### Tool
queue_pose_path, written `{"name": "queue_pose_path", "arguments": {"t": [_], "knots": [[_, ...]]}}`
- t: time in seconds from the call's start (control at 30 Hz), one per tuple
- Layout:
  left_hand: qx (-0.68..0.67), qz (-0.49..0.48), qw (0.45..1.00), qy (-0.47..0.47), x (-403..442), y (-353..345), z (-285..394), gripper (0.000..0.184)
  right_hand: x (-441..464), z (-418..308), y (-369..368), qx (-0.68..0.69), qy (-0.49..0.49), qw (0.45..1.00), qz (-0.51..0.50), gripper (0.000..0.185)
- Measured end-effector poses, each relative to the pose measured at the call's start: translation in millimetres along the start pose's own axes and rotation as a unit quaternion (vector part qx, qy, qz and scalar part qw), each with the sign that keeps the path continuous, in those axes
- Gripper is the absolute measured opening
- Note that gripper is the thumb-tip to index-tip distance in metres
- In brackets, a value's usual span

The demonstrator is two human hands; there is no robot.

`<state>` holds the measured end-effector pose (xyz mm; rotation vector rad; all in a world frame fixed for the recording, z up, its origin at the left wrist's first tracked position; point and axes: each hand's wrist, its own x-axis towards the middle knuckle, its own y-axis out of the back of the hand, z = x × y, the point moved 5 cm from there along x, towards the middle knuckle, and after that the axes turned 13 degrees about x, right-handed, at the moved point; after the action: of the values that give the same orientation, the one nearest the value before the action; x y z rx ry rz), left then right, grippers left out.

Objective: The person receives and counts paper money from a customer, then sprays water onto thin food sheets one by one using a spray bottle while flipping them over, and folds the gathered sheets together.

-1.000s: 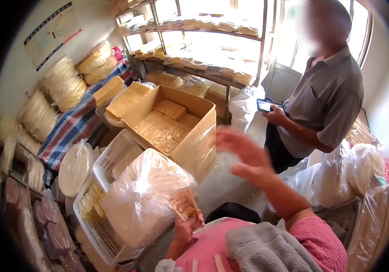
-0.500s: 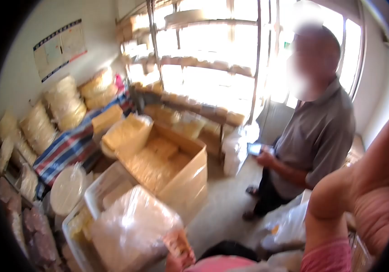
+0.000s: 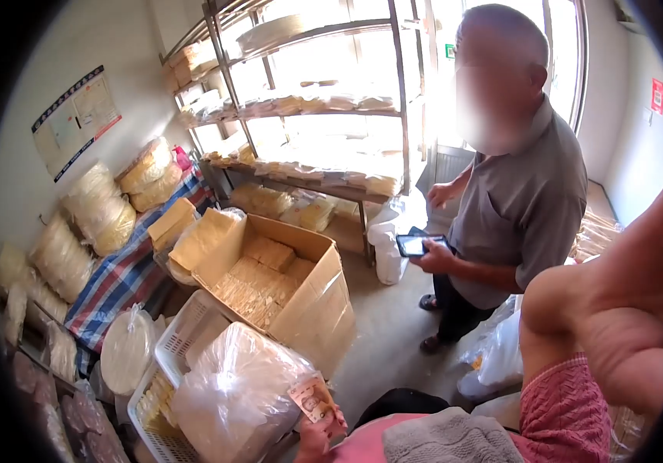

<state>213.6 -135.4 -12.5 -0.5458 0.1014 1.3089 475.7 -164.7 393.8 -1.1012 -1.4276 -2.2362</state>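
My left hand (image 3: 322, 429) is at the bottom centre, its fingers closed on a pinkish banknote (image 3: 312, 398) with a portrait on it. Just left of it bulges a clear plastic bag (image 3: 231, 390) with pale contents. My right arm (image 3: 617, 309) rises sharply bent along the right side; its hand lies beyond the frame. A grey towel (image 3: 451, 444) lies over the pink clothing at the bottom edge.
A person in a grey shirt (image 3: 517, 201) stands ahead, holding a phone (image 3: 422, 245). An open cardboard box (image 3: 312, 309) with tan blocks stands beside a white crate (image 3: 146, 432). Loaded shelves (image 3: 308, 185) line the window; wrapped bundles (image 3: 100, 208) lean left.
The view has shifted and sharpened, so the banknote in my left hand now shows clearly. The towel has come into view. The other person's free hand is now visible beside the body.
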Motion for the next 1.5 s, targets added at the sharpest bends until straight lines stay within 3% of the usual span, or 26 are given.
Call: {"name": "queue_pose_path", "arguments": {"t": [0.1,0.2,0.23,0.27,0.33,0.4,0.43,0.47,0.57,0.6,0.77,0.97,1.07,1.13,1.17,1.2,1.23,1.27,1.33,1.4,1.43,1.5], "knots": [[0.014,0.026,1.000,-0.002,-5,-6,9,0.009,-18,0,-2,0.070,-0.016,0.985,0.157,0.021],[0.019,0.038,0.999,0.018,-9,-6,11,0.009,-46,21,-57,0.303,-0.154,0.913,0.224,0.018],[0.029,0.043,0.998,0.023,-13,-9,15,0.009,-60,27,-96,0.421,-0.244,0.846,0.217,0.017],[0.027,0.044,0.998,0.020,-14,-8,15,0.010,-82,31,-141,0.532,-0.414,0.720,0.166,0.021],[0.026,0.046,0.998,0.025,-13,-4,7,0.011,-147,31,-226,0.643,-0.577,0.471,0.177,0.027],[0.016,0.042,0.999,0.016,-11,0,1,0.013,-202,31,-267,0.613,-0.659,0.390,0.193,0.032],[0.013,0.042,0.999,0.013,-9,3,-3,0.013,-242,39,-296,0.615,-0.676,0.324,0.245,0.035],[0.007,0.040,0.999,0.008,-5,3,-7,0.012,-263,46,-310,0.630,-0.666,0.255,0.308,0.034],[-0.017,0.051,0.999,0.011,-7,-4,-9,0.011,-284,66,-328,0.613,-0.646,0.157,0.426,0.046],[-0.025,0.052,0.998,0.003,-5,-6,-6,0.010,-280,72,-330,0.619,-0.633,0.172,0.433,0.049],[0.003,0.076,0.997,-0.015,3,1,-7,0.010,-272,98,-348,0.726,-0.507,0.154,0.438,0.033],[0.033,0.087,0.996,-0.016,2,-2,-4,0.011,-263,88,-348,0.704,-0.571,0.144,0.398,0.031],[0.040,0.081,0.996,-0.010,-7,6,-20,0.012,-273,78,-358,0.687,-0.597,0.087,0.405,0.028],[0.039,0.087,0.994,0.045,-20,10,-36,0.010,-286,73,-368,0.722,-0.546,0.089,0.415,0.027],[0.029,0.097,0.992,0.071,-26,16,-51,0.011,-294,73,-367,0.699,-0.543,0.317,0.340,0.022],[0.011,0.123,0.988,0.093,-33,23,-61,0.014,-299,73,-380,0.775,-0.504,0.091,0.370,0.015],[0.001,0.156,0.984,0.083,-43,25,-62,0.012,-289,66,-375,0.732,-0.554,0.116,0.378,0.011],[-0.003,0.183,0.980,0.077,-52,28,-64,0.010,-299,65,-390,0.726,-0.551,0.066,0.407,0.012],[-0.045,0.177,0.982,0.051,-65,47,-86,0.007,-296,44,-412,0.632,-0.610,0.017,0.478,0.014],[-0.067,0.221,0.969,-0.081,-69,71,-95,0.011,-208,17,-420,0.817,-0.549,0.101,0.148,0.017],[-0.032,0.212,0.974,-0.074,-87,74,-82,0.008,-147,16,-423,0.802,-0.540,0.237,0.095,0.028],[-0.020,0.204,0.978,-0.033,-122,82,-69,0.010,1,17,-402,0.799,-0.450,0.398,0.032,0.030]]}}
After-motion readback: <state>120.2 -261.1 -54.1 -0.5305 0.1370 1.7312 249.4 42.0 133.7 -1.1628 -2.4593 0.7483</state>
